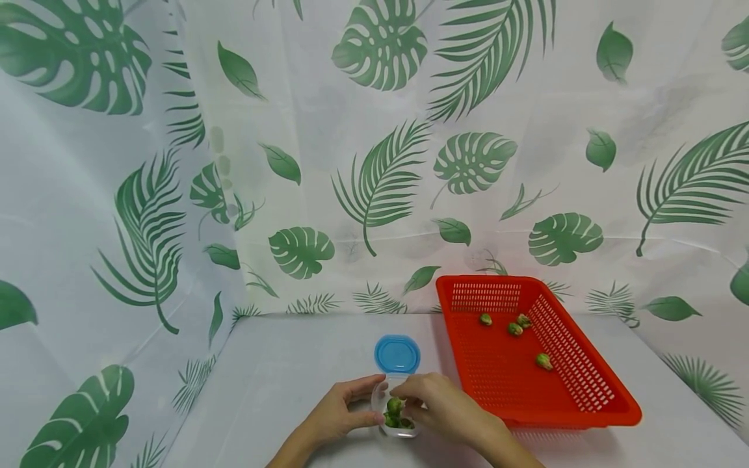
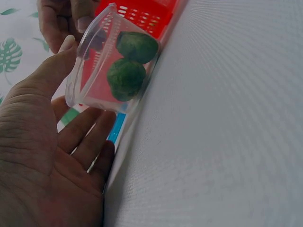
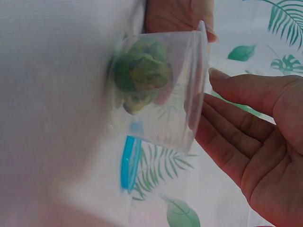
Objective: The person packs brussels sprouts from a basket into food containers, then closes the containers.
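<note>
A clear plastic container (image 1: 400, 433) stands on the table with several Brussels sprouts (image 1: 394, 407) inside, heaped at its bottom. My left hand (image 1: 339, 408) holds the container from the left, its thumb near the front and its fingers curving along the side. From the right, my right hand (image 1: 445, 406) reaches over the container's mouth, fingertips at the opening. In the right wrist view its thumb (image 3: 246, 90) and fingers are spread apart, with no sprout between them. A blue lid (image 1: 397, 354) lies right behind the container.
To the right is a red perforated basket (image 1: 503, 370), tilted, its near rim close to my right forearm. Inside it lie several loose sprouts (image 1: 543, 361). A leaf-print curtain (image 1: 374, 162) hangs behind and at the sides of the white table (image 1: 263, 370).
</note>
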Available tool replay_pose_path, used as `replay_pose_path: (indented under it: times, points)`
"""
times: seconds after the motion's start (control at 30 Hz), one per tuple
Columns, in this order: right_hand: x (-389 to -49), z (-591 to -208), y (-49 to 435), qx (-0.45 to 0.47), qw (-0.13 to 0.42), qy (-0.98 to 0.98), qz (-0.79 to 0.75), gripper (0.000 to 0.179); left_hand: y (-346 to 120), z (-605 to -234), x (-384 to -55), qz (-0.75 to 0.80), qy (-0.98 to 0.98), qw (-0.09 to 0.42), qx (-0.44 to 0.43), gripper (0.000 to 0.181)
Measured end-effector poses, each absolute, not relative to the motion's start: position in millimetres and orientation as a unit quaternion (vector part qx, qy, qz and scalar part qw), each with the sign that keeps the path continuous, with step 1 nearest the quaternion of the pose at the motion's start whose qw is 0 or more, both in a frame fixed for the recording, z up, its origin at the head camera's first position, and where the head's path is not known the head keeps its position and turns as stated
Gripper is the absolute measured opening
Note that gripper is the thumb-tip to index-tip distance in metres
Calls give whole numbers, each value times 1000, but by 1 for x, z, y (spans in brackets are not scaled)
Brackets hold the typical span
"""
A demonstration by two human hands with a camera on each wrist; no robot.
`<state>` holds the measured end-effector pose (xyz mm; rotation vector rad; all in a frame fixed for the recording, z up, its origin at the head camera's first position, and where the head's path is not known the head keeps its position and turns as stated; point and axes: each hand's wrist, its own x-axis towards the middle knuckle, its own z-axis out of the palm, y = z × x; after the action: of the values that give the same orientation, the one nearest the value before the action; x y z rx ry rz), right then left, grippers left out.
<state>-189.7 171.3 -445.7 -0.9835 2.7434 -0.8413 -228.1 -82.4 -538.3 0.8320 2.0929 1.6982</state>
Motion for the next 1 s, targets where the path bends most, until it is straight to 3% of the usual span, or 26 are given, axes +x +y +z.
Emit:
replay_pose_path:
  times: [0.73,1.0]
  points:
    - [-188,-424,191,-316,-51,888,-329,34,-83,-540,-229,601,723,158,301,65]
    - [-189,-407,200,-280,-55,897,-337,37,-82,-542,-229,596,730,153,298,61]
